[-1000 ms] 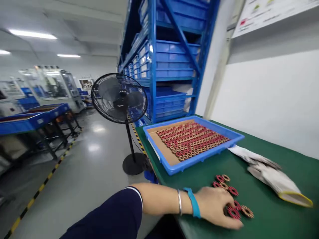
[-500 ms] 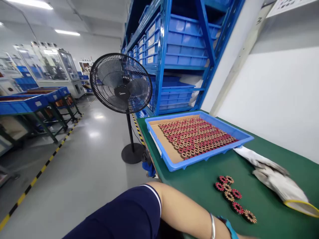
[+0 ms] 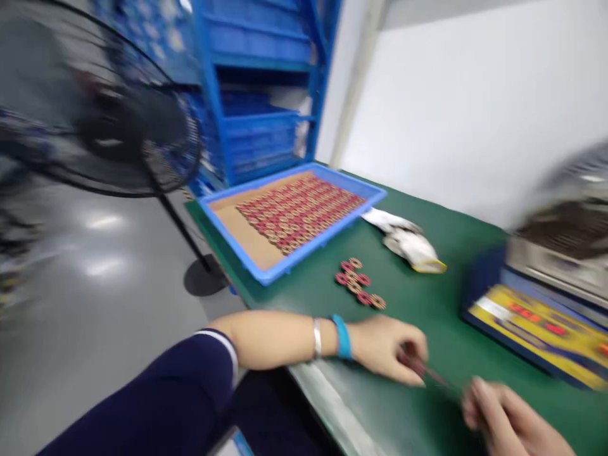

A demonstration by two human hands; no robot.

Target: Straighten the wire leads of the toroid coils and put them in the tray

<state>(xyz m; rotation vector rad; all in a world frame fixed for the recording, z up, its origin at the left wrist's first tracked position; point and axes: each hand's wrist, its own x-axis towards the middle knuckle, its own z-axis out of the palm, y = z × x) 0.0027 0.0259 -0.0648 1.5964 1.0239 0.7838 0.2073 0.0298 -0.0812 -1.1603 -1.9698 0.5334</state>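
My left hand [image 3: 387, 347] is closed over the green bench, its thumb and fingers around a small dark-red ring-shaped coil [image 3: 412, 361], partly hidden and blurred. A thin, smeared dark line runs from it toward my right hand [image 3: 510, 415]. That hand is pinched at the lower right, and what its fingers hold is too blurred to make out. Several loose red and tan ring-shaped coils [image 3: 354, 286] lie in a cluster beyond my left hand. Many more fill rows in a blue tray [image 3: 275, 273] lined with cardboard.
White work gloves [image 3: 411, 246] lie right of the tray. A digital scale [image 3: 536, 323] with a yellow panel and dark contents on top stands at the right. A black fan [image 3: 114, 133] is on the left, with blue shelving [image 3: 216, 114] behind the bench.
The view has swung right and down. Both hands and the scale have come into view; the tray, fan and loose coils sit farther left in the picture.
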